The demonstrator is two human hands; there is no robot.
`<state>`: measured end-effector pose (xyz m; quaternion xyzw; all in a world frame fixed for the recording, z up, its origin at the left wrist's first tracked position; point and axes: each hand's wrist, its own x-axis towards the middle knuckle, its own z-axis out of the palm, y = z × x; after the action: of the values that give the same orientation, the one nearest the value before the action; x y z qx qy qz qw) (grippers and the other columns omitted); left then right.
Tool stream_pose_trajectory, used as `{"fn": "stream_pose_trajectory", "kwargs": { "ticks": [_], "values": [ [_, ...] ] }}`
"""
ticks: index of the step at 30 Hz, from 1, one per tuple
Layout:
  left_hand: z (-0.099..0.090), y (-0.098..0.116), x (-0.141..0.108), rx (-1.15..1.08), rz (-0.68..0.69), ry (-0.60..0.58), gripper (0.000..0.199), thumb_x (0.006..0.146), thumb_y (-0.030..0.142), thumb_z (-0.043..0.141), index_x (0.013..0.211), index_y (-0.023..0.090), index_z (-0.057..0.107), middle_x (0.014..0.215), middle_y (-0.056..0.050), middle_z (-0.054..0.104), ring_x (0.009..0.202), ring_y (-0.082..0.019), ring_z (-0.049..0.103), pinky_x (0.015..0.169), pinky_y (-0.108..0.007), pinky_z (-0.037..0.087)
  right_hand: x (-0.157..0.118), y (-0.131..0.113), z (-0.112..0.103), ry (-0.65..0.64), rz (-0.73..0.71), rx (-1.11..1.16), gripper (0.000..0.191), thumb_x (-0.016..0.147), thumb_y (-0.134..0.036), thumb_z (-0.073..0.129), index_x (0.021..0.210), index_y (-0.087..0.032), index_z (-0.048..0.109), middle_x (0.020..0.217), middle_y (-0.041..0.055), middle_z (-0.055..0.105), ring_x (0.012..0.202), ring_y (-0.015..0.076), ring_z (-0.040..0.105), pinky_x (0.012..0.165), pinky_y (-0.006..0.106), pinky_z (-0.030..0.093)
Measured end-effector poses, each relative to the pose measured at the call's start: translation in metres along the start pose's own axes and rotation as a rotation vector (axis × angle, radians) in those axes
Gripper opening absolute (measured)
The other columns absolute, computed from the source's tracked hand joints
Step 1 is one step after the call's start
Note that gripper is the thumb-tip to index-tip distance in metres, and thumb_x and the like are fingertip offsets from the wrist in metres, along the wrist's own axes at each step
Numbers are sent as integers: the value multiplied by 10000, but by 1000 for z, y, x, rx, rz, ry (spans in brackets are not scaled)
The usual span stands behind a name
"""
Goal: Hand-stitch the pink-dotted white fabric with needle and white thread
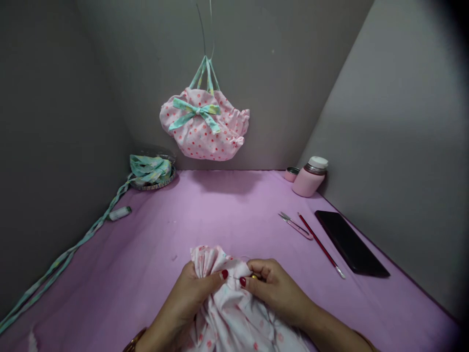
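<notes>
A pale pink fabric piece (234, 313) with red dots lies gathered in folds at the near edge of the table. My left hand (194, 293) is closed on its bunched upper edge, the thumb pressed on top. Just to the right, my right hand (274, 286) pinches a thin sewing needle (236, 278) at the cloth between thumb and fingers. The needle's tip points toward my left thumb. A gold ring shows on a right finger. The fingers under the cloth are hidden.
On the right lie thread snips (296, 226), a red pencil (320, 244) and a black phone-like slab (351, 243). A pink jar (309, 178) stands behind. Green ribbon (150, 168) fills a dish at left, near a thread spool (119, 213). A dotted bag-like piece (205, 137) hangs ahead.
</notes>
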<state>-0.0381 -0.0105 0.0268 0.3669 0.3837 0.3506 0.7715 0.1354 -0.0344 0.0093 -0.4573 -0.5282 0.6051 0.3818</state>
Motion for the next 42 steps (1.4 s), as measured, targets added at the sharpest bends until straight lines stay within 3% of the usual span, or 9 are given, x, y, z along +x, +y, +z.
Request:
{"fn": "stream_pose_trajectory", "kwargs": {
  "ticks": [7, 11, 16, 23, 32, 42],
  "values": [
    [-4, -6, 3, 293, 138, 89, 49, 654, 169, 652, 673, 159, 608, 646, -25, 605, 606, -154, 543, 581, -254, 436, 0, 0, 1, 35, -37, -192, 127, 759, -200, 517, 680, -128, 584, 625, -9, 483, 587, 111, 431, 536, 208, 323],
    [-2, -9, 2, 477, 257, 131, 95, 665, 87, 565, 615, 168, 568, 612, 21, 541, 589, -121, 484, 561, -223, 406, -1, 1, 5, 79, -90, -424, 165, 764, -150, 469, 607, -140, 517, 558, -42, 377, 535, 87, 343, 496, 205, 258],
    [-5, -16, 7, 493, 247, 119, 57, 690, 132, 555, 648, 166, 574, 647, 12, 557, 623, -134, 502, 569, -237, 412, -2, 5, 10, 152, -183, -595, 202, 761, -106, 448, 569, -160, 416, 538, -56, 360, 517, 78, 335, 496, 212, 234],
    [-14, -20, 14, 301, 65, 118, 109, 661, 244, 646, 705, 174, 576, 668, -14, 592, 629, -160, 561, 585, -268, 441, 0, 4, 6, 149, -131, -477, 168, 767, -129, 468, 605, -140, 513, 567, -41, 410, 549, 87, 373, 506, 207, 264],
    [-12, -19, 11, 190, 20, 110, 130, 624, 225, 670, 711, 176, 588, 677, -33, 629, 649, -187, 597, 601, -282, 463, 1, 3, 5, 108, -89, -292, 147, 765, -178, 511, 643, -120, 570, 611, -21, 436, 595, 102, 399, 533, 205, 299],
    [2, -3, 0, -33, -46, -40, 181, 642, 215, 699, 793, 135, 638, 656, -65, 668, 586, -196, 618, 610, -316, 486, 2, 1, 1, -2, -61, -65, 184, 781, -250, 552, 720, -99, 639, 636, -1, 510, 598, 115, 438, 567, 220, 335]
  ]
}}
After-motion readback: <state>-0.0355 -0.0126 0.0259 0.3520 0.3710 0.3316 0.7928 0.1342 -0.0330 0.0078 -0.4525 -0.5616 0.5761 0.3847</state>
